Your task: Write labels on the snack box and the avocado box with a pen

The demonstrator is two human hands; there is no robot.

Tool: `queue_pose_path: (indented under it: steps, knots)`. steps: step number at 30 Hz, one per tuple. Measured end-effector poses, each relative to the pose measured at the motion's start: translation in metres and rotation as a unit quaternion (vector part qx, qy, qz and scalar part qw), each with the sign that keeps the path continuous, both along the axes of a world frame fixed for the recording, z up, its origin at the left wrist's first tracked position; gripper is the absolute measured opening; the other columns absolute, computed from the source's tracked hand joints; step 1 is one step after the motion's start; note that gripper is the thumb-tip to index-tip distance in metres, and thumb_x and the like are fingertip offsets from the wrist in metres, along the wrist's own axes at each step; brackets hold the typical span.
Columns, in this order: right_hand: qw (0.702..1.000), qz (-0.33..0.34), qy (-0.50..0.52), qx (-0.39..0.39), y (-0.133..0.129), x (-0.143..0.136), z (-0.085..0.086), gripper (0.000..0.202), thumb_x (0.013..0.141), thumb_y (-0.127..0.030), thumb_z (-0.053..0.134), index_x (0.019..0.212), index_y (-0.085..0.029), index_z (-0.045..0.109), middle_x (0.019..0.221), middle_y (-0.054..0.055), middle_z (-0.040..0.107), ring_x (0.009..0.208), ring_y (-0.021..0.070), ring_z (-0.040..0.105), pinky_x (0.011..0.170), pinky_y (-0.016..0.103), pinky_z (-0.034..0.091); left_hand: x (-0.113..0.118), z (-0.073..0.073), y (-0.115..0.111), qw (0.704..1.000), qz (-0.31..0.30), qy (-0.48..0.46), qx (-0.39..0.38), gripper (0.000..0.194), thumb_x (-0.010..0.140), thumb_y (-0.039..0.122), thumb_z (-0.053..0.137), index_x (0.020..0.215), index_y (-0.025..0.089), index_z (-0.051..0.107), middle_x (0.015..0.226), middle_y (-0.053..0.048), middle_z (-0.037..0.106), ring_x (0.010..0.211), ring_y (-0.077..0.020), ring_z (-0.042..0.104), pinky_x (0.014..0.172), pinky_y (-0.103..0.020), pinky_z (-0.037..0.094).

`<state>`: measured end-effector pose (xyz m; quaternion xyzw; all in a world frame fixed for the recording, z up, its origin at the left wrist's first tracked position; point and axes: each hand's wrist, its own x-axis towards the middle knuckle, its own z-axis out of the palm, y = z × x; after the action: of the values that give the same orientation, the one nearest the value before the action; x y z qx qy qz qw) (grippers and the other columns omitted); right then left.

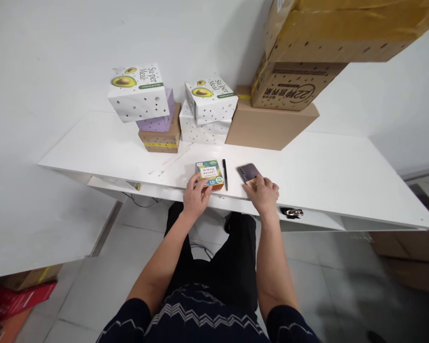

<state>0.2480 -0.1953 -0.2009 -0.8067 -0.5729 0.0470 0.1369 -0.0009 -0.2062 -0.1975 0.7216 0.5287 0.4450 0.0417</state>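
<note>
While the left hand point(196, 196) pinches the near edge of the small colourful box point(210, 174) at frame centre, the right hand point(262, 192) lies flat, fingers together, on one phone point(248, 172). One pen point(225, 174) lies between them. Nothing is lifted or opened. Seven boxes stack behind.

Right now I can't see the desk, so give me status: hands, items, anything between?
Left hand on small colourful box, grip unclear. Right hand flat on phone. Black pen lying between box and phone.
</note>
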Motion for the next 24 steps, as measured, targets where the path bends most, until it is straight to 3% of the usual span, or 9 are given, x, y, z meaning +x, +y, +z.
queue_pose_path:
  steps: [8,10,12,14,18,21,24]
  knots:
    - [0.999,0.005,0.025,0.045,0.01,-0.001,0.012,0.065,0.077,-0.043,0.062,0.131,-0.006,0.058,0.113,0.024,0.066,0.109,0.0358,0.054,0.094,0.051,0.039,0.0,0.001,0.0,1.0,0.004,0.003,0.001,0.028,0.097,0.038,0.052,0.115,0.02,0.063,0.132,-0.014,0.055,0.114,-0.0225,0.063,0.093,-0.035,0.056]
    - [0.994,-0.014,0.093,0.063,0.007,-0.001,0.019,0.066,0.074,-0.043,0.063,0.129,-0.007,0.059,0.11,0.021,0.068,0.107,0.0334,0.057,0.098,0.05,0.04,-0.001,0.0,-0.001,1.0,0.001,0.002,-0.007,0.029,0.097,0.038,0.052,0.116,0.02,0.063,0.132,-0.014,0.055,0.117,-0.0232,0.062,0.093,-0.035,0.057]
    - [0.968,-0.054,0.227,0.095,0.0,-0.001,0.027,0.066,0.071,-0.046,0.065,0.127,-0.012,0.061,0.105,0.016,0.07,0.1,0.0284,0.062,0.094,0.045,0.045,-0.001,0.0,-0.001,1.0,-0.002,0.003,-0.015,0.029,0.097,0.039,0.052,0.118,0.021,0.063,0.133,-0.014,0.055,0.119,-0.0237,0.061,0.093,-0.036,0.057]
    - [0.899,-0.083,0.409,0.131,-0.009,-0.004,0.035,0.064,0.07,-0.052,0.066,0.123,-0.017,0.061,0.097,0.01,0.071,0.085,0.0228,0.065,0.082,0.038,0.051,-0.001,-0.001,-0.001,1.0,-0.002,0.003,-0.02,0.03,0.097,0.039,0.051,0.118,0.021,0.063,0.134,-0.014,0.055,0.12,-0.0237,0.06,0.093,-0.036,0.057]
    - [0.68,-0.035,0.72,0.135,-0.03,-0.019,0.053,0.057,0.077,-0.063,0.054,0.112,-0.019,0.062,0.092,0.008,0.072,0.074,0.0214,0.067,0.067,0.036,0.056,-0.001,-0.001,-0.001,1.0,0.002,-0.002,-0.018,0.03,0.097,0.04,0.05,0.117,0.021,0.063,0.133,-0.014,0.054,0.12,-0.0237,0.06,0.092,-0.036,0.057]
    - [0.548,0.003,0.832,0.084,-0.044,-0.037,0.062,0.061,0.081,-0.067,0.046,0.114,-0.019,0.063,0.102,0.011,0.074,0.083,0.0239,0.07,0.074,0.04,0.059,0.0,0.0,-0.001,1.0,0.002,0.0,-0.011,0.029,0.097,0.039,0.051,0.116,0.02,0.063,0.132,-0.015,0.055,0.12,-0.0239,0.06,0.093,-0.035,0.056]
    - [0.465,0.009,0.885,0.032,-0.056,-0.059,0.063,0.064,0.082,-0.067,0.045,0.115,-0.017,0.065,0.103,0.012,0.075,0.084,0.024,0.07,0.076,0.042,0.06,0.0,0.001,-0.001,1.0,-0.001,0.004,0.0,0.029,0.097,0.037,0.052,0.118,0.02,0.063,0.132,-0.014,0.055,0.121,-0.0237,0.06,0.094,-0.035,0.056]
